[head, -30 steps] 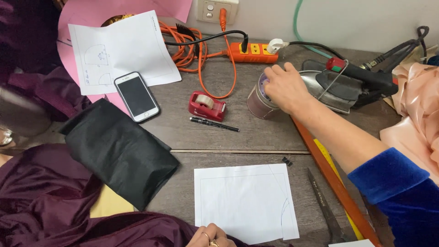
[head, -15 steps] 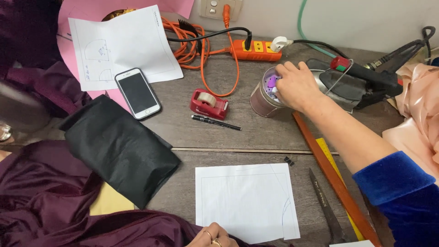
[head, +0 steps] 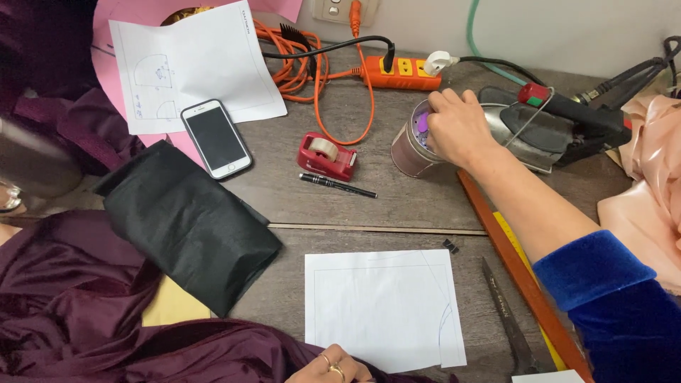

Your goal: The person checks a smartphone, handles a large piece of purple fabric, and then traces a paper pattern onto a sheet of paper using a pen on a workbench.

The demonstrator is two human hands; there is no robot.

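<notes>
The right hand [head: 460,128] now sits further left and lower than one second ago: then it lay flat on top of the brown cylindrical tin [head: 411,150], and now its fingers are curled and dip into the mouth of the tin, where a small purple thing [head: 423,122] shows. I cannot tell if the fingers already pinch it. The view is also shifted a little, so the tin looks more open than before.

From left to right: the purple fabric [head: 64,298] fills the lower left corner, with a folded black cloth [head: 188,227] on it. A white phone [head: 216,138] lies beside a paper pattern [head: 191,64]. The red tape dispenser [head: 328,154] and a black pen [head: 338,186] are in the middle of the wooden table [head: 383,213]. Below them the left hand [head: 330,365] rests at the lower edge, fingers bent, touching the white paper sheet [head: 383,308]; it holds nothing that I can see.

The tin stands upright just left of the right hand, directly under the fingertips, so this hand is much nearer to it. Right of it lie the iron [head: 539,131], the orange ruler [head: 518,273] and the scissors [head: 507,319].
</notes>
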